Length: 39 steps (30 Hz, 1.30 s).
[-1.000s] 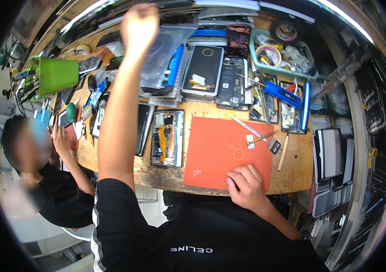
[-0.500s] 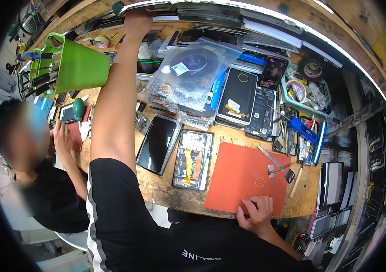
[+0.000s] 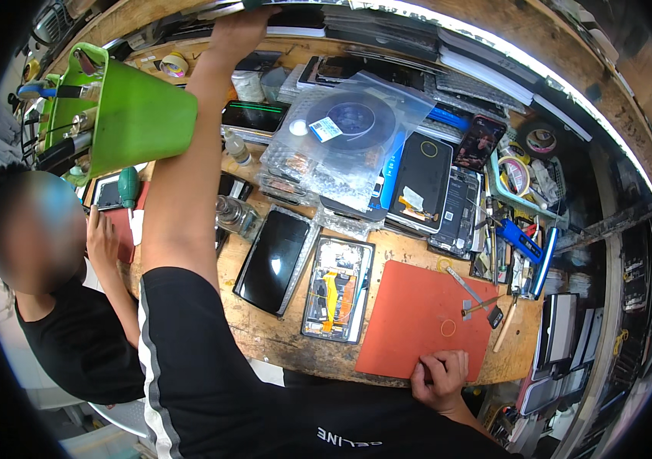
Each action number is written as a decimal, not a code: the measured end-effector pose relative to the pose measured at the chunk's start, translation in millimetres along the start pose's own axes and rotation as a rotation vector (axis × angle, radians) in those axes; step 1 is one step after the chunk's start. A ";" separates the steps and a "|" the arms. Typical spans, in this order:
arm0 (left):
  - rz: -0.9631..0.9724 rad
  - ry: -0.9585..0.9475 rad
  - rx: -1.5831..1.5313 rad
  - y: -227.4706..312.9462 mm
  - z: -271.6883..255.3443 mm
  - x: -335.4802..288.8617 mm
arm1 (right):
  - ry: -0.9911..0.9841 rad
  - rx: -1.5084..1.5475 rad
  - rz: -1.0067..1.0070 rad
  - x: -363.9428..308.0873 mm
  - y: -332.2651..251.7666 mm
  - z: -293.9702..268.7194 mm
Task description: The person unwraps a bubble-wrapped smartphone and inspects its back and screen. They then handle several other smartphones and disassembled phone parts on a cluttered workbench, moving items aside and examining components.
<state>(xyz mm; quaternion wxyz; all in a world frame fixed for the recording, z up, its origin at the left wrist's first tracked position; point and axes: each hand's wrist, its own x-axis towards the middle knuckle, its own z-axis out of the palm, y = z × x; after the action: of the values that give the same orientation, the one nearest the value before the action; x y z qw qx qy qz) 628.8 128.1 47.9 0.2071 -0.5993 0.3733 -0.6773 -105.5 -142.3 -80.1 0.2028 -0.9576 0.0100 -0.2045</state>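
My left arm stretches far up across the bench, with my left hand [image 3: 239, 34] at the shelf edge at the top. Its fingers are mostly hidden there, so what they touch does not show. At the near edge of the red mat [image 3: 399, 321], my right hand [image 3: 442, 375] rests with its fingers curled in and nothing visible in them. On the mat lie a metal ruler-like strip [image 3: 467, 286], a small screwdriver [image 3: 483, 305] and a yellow rubber band [image 3: 448, 328]. Left of the mat sits an opened phone [image 3: 337, 291] with its inside showing, beside a dark screen panel [image 3: 271, 260].
A green bin of tools [image 3: 146, 115] stands left of my arm. Bagged parts [image 3: 349, 134] are piled at the back, with phones [image 3: 420, 183] to their right. A teal basket [image 3: 529, 200] holds tape rolls. Another person [image 3: 73, 329] sits at the left.
My left hand has shifted slightly right along the shelf. My right hand stays at the mat's near edge, its fingers curled further in. The whole view has shifted a little.
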 end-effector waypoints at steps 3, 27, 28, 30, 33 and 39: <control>-0.005 -0.130 -0.051 -7.8 -39.3 11.4 | 0.006 -0.002 0.010 1.1 -1.4 -0.3; 0.128 0.254 -0.820 159.0 -455.9 142.4 | -0.201 1.474 0.461 44.9 25.8 -47.4; 0.113 0.259 -0.852 166.1 -467.6 143.9 | -0.248 1.552 0.451 49.7 25.8 -50.2; 0.131 0.275 -0.935 173.9 -480.4 143.4 | -0.298 1.609 0.422 49.9 20.6 -57.1; -0.221 0.197 -1.093 189.4 -489.3 140.8 | -0.263 1.538 0.407 42.7 12.2 -63.9; -1.687 -0.356 -1.930 226.3 -539.2 146.1 | -0.127 1.400 0.391 24.9 11.7 -66.3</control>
<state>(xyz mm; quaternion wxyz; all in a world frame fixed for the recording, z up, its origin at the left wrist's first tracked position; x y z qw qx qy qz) 41.3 16.8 -28.3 -0.7485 -0.6361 0.1848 0.0323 -108.2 -181.1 -19.8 0.8008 -0.5941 0.0361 -0.0669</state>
